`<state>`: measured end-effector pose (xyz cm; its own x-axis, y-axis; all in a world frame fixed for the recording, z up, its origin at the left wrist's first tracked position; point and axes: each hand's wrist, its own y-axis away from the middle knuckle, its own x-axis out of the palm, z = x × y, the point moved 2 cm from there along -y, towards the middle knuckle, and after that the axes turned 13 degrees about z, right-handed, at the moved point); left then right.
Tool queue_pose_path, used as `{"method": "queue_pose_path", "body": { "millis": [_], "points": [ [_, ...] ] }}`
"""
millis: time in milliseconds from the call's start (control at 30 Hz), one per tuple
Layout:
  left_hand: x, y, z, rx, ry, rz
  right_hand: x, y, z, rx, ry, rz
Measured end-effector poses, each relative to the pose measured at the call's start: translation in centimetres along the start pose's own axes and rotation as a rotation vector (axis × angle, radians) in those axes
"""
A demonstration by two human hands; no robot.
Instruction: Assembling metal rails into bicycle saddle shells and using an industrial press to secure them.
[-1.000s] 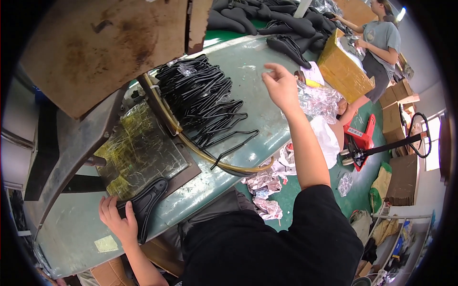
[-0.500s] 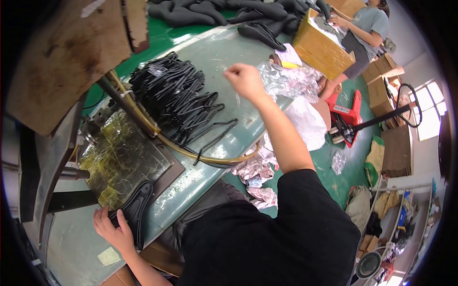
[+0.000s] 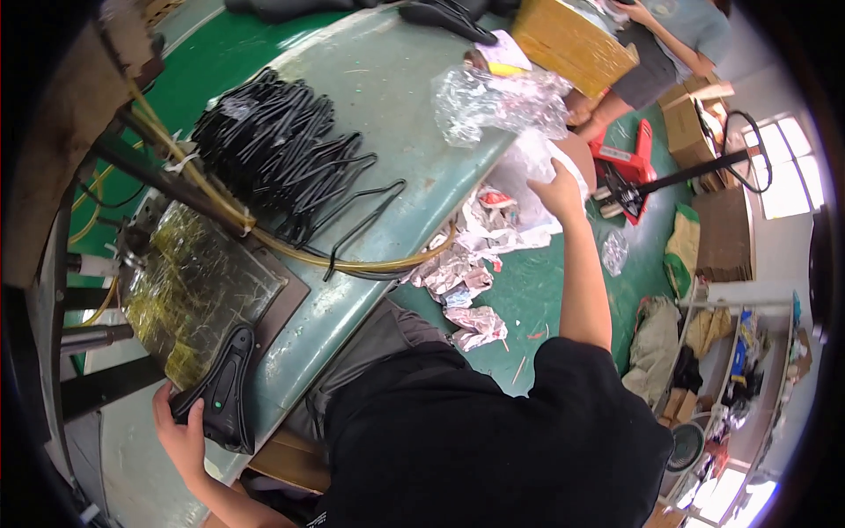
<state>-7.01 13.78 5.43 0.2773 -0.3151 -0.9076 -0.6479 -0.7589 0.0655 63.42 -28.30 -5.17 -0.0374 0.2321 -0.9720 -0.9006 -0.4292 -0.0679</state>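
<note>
My left hand [image 3: 183,436] grips the wide end of a black bicycle saddle [image 3: 233,392], thumb on its visible face and fingers at the far edge. The saddle rests at the table's near edge with its hollow underside showing; a small green spot is on it. My right hand [image 3: 561,194] is stretched out to the right over a white plastic bag [image 3: 532,163], thumb and a finger apart, nothing visible in it. Whether it touches the bag I cannot tell. A heap of black bent-wire saddle rails [image 3: 273,145] lies on the green table [image 3: 387,97], one rail [image 3: 365,220] nearest me.
Beside the saddle is a machine plate [image 3: 207,290] covered in yellowed film. A yellow hose [image 3: 352,264] curves across the table. Clear plastic wrap [image 3: 493,101] and a cardboard box [image 3: 572,44] are at the far right, near another person. A red pallet jack [image 3: 629,167] stands beyond.
My right hand has swung from above the table to the right, over the white bag, and its fingers have spread. The left hand keeps the saddle, now tilted slightly. The view has shifted.
</note>
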Motion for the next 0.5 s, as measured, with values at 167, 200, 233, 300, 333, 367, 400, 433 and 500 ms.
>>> {"method": "queue_pose_path", "body": {
  "millis": [167,200,233,300,333,367,400,433,500],
  "points": [
    [-0.4,0.6,-0.5,-0.163,0.232,0.052,-3.8,0.4,12.9,-0.182,-0.533,0.256],
    [-0.4,0.9,-1.0,-0.182,0.297,0.063,-4.4,0.7,15.8,-0.206,-0.538,0.268],
    [-0.4,1.6,-1.4,-0.19,0.321,0.033,-4.9,1.5,19.1,-0.397,-0.561,0.307],
    [0.2,2.6,-1.8,-0.208,0.346,0.041,-4.3,2.3,23.8,-0.606,-0.579,0.356],
    [0.7,3.0,-1.9,-0.204,0.368,0.063,-3.6,2.7,25.8,-0.846,-0.449,0.341],
    [1.9,3.5,-1.8,-0.226,0.455,0.037,-3.2,3.1,27.4,-1.082,-0.313,0.319],
    [2.7,3.9,-2.6,-0.317,0.6,0.082,-2.8,3.3,28.6,-1.105,-0.312,0.329],
    [3.7,4.4,-2.8,-0.261,0.656,0.083,-2.5,3.9,29.7,-1.154,-0.182,0.374],
    [5.8,5.0,-2.8,-0.202,0.764,0.125,-0.7,4.6,30.5,-1.197,-0.032,0.41]
  ]
}}
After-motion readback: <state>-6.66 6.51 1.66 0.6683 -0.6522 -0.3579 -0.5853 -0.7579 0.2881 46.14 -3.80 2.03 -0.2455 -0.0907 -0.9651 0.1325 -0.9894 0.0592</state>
